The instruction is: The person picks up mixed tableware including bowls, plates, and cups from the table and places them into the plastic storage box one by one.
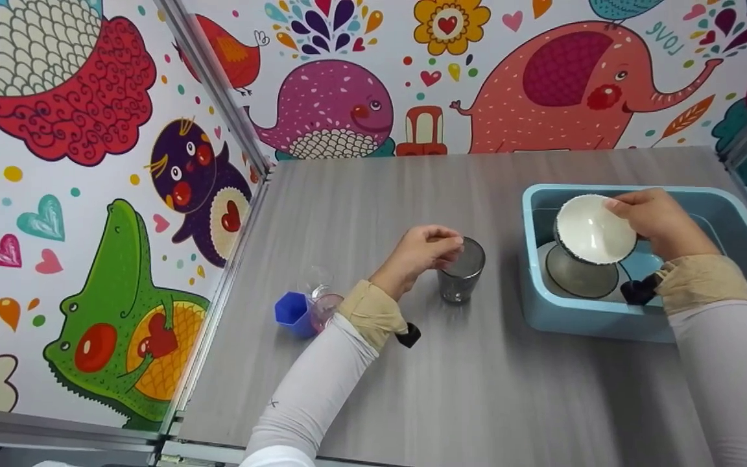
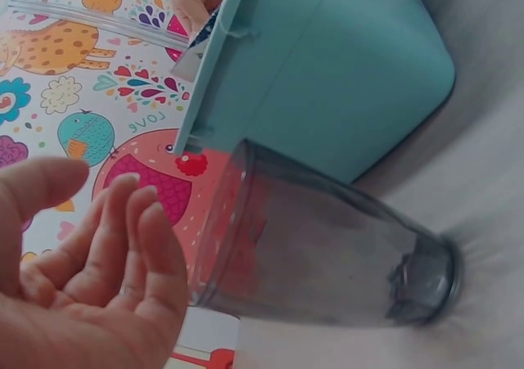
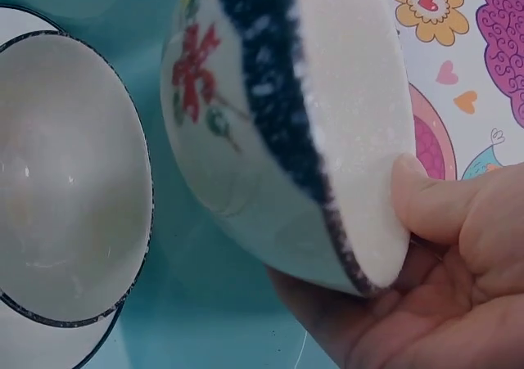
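My right hand [image 1: 662, 220] pinches the rim of a white bowl [image 1: 594, 230], thumb inside and fingers beneath. The bowl is tilted over the light-blue tub [image 1: 613, 318]; the right wrist view shows its dark-blue speckled band and a red flower [image 3: 194, 70]. Below it in the tub lies a second bowl [image 3: 74, 173] with a dark rim, on a white plate [image 3: 57, 340]. My left hand [image 1: 419, 256] hovers at the mouth of a smoky grey glass [image 1: 459, 282] that stands upright on the table. Its fingers are loosely bent and hold nothing.
On the table's left stand a blue six-sided cup [image 1: 292, 311], a pinkish glass [image 1: 325, 308] and a clear glass [image 1: 315, 279], close together and partly behind my left sleeve. Printed wall panels [image 1: 451, 78] border the table [image 1: 360, 201] at the back and left.
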Available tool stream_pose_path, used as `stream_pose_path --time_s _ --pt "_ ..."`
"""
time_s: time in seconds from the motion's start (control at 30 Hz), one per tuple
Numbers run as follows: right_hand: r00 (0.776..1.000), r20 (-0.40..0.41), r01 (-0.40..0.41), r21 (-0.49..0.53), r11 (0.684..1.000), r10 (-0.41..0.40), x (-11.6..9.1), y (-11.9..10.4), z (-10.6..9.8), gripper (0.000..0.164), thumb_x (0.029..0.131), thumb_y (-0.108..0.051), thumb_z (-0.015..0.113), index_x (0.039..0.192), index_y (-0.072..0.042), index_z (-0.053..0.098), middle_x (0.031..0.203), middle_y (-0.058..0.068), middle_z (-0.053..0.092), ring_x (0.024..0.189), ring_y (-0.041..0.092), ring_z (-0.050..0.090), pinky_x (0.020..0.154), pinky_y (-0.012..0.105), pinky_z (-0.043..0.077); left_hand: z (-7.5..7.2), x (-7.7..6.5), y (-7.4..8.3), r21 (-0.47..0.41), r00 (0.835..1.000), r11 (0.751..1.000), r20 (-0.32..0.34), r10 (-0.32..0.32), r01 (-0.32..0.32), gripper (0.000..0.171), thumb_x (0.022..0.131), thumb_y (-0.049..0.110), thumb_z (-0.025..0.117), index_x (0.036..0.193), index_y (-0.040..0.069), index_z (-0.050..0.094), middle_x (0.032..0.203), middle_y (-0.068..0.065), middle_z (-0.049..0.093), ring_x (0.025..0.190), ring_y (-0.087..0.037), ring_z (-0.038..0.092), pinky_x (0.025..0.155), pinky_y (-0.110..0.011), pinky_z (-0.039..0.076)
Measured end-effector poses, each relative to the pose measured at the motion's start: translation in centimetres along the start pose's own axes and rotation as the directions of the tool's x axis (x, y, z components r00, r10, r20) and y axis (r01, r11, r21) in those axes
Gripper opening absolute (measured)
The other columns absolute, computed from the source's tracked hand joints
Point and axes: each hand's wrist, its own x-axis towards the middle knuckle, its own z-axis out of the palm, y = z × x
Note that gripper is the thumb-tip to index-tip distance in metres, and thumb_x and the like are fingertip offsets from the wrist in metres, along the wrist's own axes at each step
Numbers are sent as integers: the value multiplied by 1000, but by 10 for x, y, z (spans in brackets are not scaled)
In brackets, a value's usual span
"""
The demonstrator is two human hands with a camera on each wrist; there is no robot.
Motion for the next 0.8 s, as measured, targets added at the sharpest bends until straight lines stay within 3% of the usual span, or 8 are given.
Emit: stream_pose_path --time_s 0.23,0.53,0.8 --pt "1000 21 5 -24 1000 -4 7 14 3 71 107 -45 42 149 12 36 140 35 42 97 27 57 72 29 58 -1 -1 -3 7 1000 1000 -18 -15 15 20 97 18 69 110 4 72 93 -2 73 81 -14 67 75 -26 58" --pt "999 46 26 -58 998 -23 15 23 9 65 108 -39 42 144 15 41 131 37 47 89 24 59 70 31 57 -6 0 -4 4 1000 1000 -30 -3 3 18 97 16 68 109 3 71 92 -2 71 82 -15 66 75 -26 57" --pt "997 61 44 -131 990 -36 19 22 11 61 109 -33 43 142 19 41 132 40 44 101 36 52 69 30 54 -10 0 -5 6 999 1000 -54 4 -4 15 97 16 69 107 5 72 91 -2 71 80 -13 66 74 -26 57"
